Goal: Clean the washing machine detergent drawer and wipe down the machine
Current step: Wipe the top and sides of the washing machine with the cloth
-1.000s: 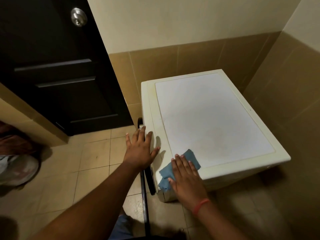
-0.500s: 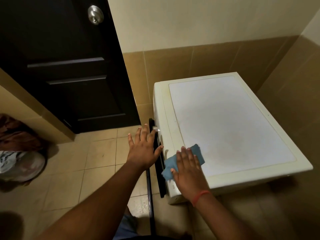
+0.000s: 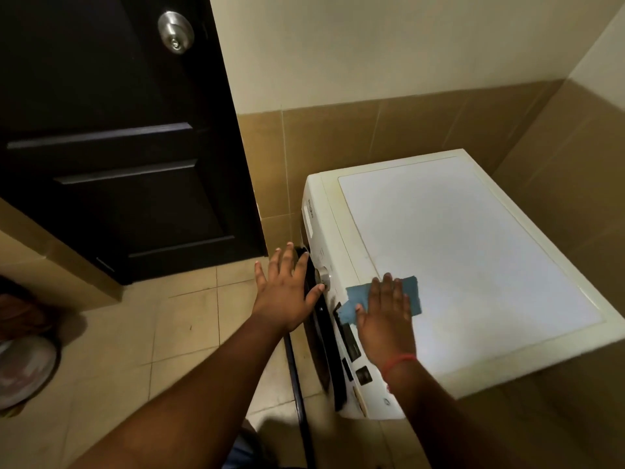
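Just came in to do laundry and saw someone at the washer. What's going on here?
A person is wiping down the washing machine. The right hand presses a blue cloth flat on the front corner of the white top, fingers straight. The left hand is open by the front of the machine, fingers spread near the silver dial and the dark door rim. Whether the detergent drawer is cleaned yet cannot be told from here.

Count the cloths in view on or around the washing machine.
1. A blue cloth lies flat on the washing machine top near its front edge, under the straight fingers of the right hand. Others may be hidden below the frame.
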A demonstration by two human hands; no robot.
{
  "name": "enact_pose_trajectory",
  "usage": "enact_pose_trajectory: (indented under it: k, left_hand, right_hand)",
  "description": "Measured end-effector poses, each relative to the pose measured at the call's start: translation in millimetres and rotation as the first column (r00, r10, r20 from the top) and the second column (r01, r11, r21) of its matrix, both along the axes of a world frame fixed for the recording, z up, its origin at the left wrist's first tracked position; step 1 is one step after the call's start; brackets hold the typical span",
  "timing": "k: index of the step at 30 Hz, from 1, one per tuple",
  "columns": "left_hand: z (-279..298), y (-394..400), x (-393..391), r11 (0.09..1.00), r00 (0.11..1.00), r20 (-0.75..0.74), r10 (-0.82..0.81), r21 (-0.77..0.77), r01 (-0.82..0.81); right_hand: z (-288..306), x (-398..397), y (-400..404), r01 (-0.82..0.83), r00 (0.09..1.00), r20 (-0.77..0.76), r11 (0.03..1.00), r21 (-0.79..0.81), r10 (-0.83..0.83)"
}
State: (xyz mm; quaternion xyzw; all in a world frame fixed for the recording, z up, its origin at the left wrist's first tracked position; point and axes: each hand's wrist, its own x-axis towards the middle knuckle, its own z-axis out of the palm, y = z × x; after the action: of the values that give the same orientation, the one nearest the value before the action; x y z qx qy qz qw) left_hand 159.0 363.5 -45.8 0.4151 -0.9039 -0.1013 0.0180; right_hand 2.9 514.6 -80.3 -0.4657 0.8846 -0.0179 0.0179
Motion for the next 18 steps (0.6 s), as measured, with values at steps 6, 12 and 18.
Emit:
enact_pose_trajectory:
  k: [6, 12, 18]
  left_hand:
    - [9, -56, 15, 0.997, 0.997, 0.014, -0.079, -0.020, 0.079]
    - [12, -82, 26, 0.992, 0.991, 0.025, -0.128, -0.008, 0.128]
    - [11, -98, 29, 0.995, 0.995, -0.017, -0.099, -0.006, 0.099]
  right_hand:
    - [5, 3, -41, 0.177, 0.984, 0.004, 0.984, -0.028, -0.177]
    - [7, 2, -60, 0.170, 0.985, -0.011, 0.985, 0.007, -0.169]
    - [3, 26, -88, 0.171, 0.984, -0.069, 0.983, 0.065, -0.167]
